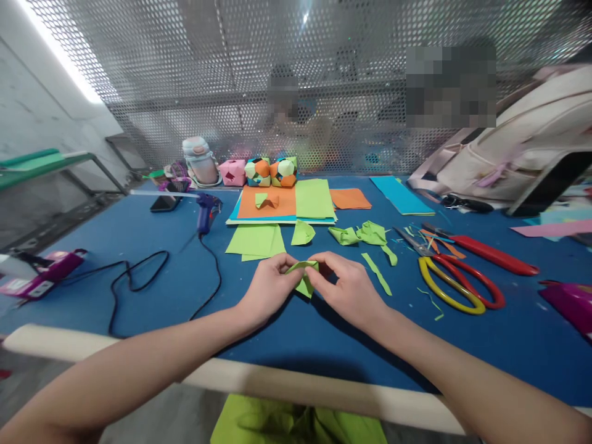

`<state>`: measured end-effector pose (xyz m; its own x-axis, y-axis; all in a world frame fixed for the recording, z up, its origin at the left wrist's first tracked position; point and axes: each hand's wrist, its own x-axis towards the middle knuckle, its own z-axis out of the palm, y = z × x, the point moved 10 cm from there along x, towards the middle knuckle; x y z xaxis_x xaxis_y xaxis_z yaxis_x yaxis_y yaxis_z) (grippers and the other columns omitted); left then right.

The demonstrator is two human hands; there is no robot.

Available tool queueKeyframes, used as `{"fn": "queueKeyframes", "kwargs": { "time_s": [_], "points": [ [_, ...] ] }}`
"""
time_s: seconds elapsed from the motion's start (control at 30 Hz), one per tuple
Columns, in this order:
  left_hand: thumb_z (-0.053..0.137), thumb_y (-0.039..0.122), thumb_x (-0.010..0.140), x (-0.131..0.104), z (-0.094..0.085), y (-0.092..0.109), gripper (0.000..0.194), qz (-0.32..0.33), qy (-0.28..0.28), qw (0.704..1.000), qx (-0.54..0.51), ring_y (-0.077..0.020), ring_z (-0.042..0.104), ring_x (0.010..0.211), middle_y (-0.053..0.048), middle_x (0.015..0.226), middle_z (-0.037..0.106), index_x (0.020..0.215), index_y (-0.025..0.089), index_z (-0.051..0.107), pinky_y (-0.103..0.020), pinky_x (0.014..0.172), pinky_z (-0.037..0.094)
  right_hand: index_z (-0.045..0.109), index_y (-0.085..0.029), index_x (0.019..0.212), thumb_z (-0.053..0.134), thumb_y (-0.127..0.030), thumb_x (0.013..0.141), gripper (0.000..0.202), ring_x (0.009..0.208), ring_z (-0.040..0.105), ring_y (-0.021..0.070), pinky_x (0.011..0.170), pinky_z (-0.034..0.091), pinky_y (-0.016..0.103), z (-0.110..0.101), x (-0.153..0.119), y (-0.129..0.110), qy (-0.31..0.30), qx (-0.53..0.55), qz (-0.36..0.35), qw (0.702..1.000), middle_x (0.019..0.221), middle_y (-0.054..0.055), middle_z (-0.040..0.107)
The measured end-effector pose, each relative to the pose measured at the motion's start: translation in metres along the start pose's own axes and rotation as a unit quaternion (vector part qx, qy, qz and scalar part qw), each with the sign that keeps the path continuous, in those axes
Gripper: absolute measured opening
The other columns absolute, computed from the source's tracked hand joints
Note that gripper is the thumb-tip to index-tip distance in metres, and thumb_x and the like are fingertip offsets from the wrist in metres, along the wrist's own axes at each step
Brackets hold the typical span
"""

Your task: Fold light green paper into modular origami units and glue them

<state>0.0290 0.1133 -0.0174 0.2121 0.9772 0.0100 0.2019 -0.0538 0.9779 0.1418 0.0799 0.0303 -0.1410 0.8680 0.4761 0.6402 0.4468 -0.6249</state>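
Blue tbl (277, 339) below, both hands (272, 285) (350, 287) angled inward, pinching folded grn paper (305, 287) btwn.

A white strip light (60, 52) at upper left was overexposed. The perforated metal panel (185, 61) returned a small glare point at top centre. Overall illumination was moderate. Soft shadows fell on the tabletop (157, 308) near the left hand (271, 287) and right hand (349, 287). Wide-angle distortion stretched the outer areas, which appeared soft. Pixelated blocks (451, 86) obscured two upper areas.
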Motion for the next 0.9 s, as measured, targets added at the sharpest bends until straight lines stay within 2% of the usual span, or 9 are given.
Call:
{"fn": "queueKeyframes", "kwargs": {
  "time_s": [0.4, 0.53, 0.63, 0.7, 0.77, 0.83, 0.9],
  "points": [
    [0.061, 0.030, 0.070, -0.002, 0.001, -0.001, 0.018, -0.002, -0.002, 1.000, 0.018, -0.0084, 0.039, 0.053, 0.004, 0.057, 0.049, 0.062, 0.015, 0.055, -0.021, 0.052, 0.030, 0.058, -0.019, 0.078, 0.043, -0.020, 0.088, 0.018, 0.064, 0.056, 0.0144, 0.061, 0.040, 0.026, 0.005, 0.000, 0.003, -0.024, 0.014, 0.004, 1.000, 0.072, 0.001, 0.063],
    [0.062, 0.030, 0.070, -0.001, -0.004, -0.002, 0.017, -0.002, 0.019, 1.000, 0.002, -0.0083, 0.041, 0.055, 0.003, 0.059, 0.051, 0.066, 0.014, 0.057, -0.021, 0.053, 0.031, 0.056, -0.019, 0.087, 0.049, -0.026, 0.085, 0.011, 0.063, 0.055, 0.0139, 0.059, 0.041, 0.025, 0.005, -0.001, 0.008, -0.029, 0.044, 0.042, 0.998, 0.072, 0.001, 0.062],
    [0.062, 0.029, 0.070, 0.000, -0.006, -0.004, 0.016, -0.011, 0.031, 0.999, -0.019, -0.0080, 0.043, 0.055, 0.003, 0.060, 0.052, 0.069, 0.013, 0.058, -0.021, 0.053, 0.032, 0.053, -0.019, 0.079, 0.050, -0.028, 0.084, 0.011, 0.058, 0.052, 0.0127, 0.056, 0.039, 0.024, 0.006, -0.001, 0.013, -0.036, 0.043, 0.065, 0.996, 0.065, -0.001, 0.057],
    [0.063, 0.027, 0.070, 0.000, -0.004, -0.003, 0.014, -0.014, 0.021, 0.999, -0.032, -0.0091, 0.049, 0.060, 0.002, 0.066, 0.059, 0.074, 0.013, 0.061, -0.020, 0.056, 0.037, 0.051, -0.019, 0.072, 0.046, -0.026, 0.086, 0.016, 0.057, 0.050, 0.0124, 0.056, 0.037, 0.024, 0.007, 0.000, 0.014, -0.038, 0.029, 0.061, 0.997, 0.062, -0.001, 0.055],
    [0.063, 0.024, 0.070, 0.000, -0.001, 0.001, 0.019, -0.006, 0.006, 0.999, -0.035, -0.0124, 0.057, 0.073, -0.002, 0.082, 0.066, 0.085, 0.013, 0.064, -0.022, 0.067, 0.043, 0.051, -0.019, 0.069, 0.045, -0.024, 0.086, 0.019, 0.058, 0.050, 0.0124, 0.056, 0.035, 0.024, 0.009, 0.001, 0.015, -0.041, 0.013, 0.050, 0.998, 0.062, -0.001, 0.054],
    [0.062, 0.025, 0.073, -0.001, 0.002, 0.006, 0.026, 0.008, -0.010, 1.000, -0.024, -0.0158, 0.060, 0.089, -0.005, 0.100, 0.068, 0.097, 0.014, 0.066, -0.025, 0.080, 0.044, 0.051, -0.019, 0.069, 0.045, -0.023, 0.086, 0.019, 0.057, 0.049, 0.0122, 0.056, 0.034, 0.024, 0.010, 0.001, 0.016, -0.044, 0.001, 0.042, 0.998, 0.061, -0.002, 0.054],
    [0.058, 0.028, 0.077, -0.001, 0.004, 0.010, 0.027, 0.024, -0.025, 0.999, -0.004, -0.0175, 0.060, 0.097, -0.005, 0.106, 0.068, 0.100, 0.016, 0.067, -0.026, 0.087, 0.044, 0.052, -0.019, 0.068, 0.045, -0.023, 0.087, 0.020, 0.055, 0.048, 0.0119, 0.055, 0.033, 0.024, 0.011, 0.001, 0.016, -0.048, -0.006, 0.034, 0.998, 0.060, -0.002, 0.053]
  ]
}}
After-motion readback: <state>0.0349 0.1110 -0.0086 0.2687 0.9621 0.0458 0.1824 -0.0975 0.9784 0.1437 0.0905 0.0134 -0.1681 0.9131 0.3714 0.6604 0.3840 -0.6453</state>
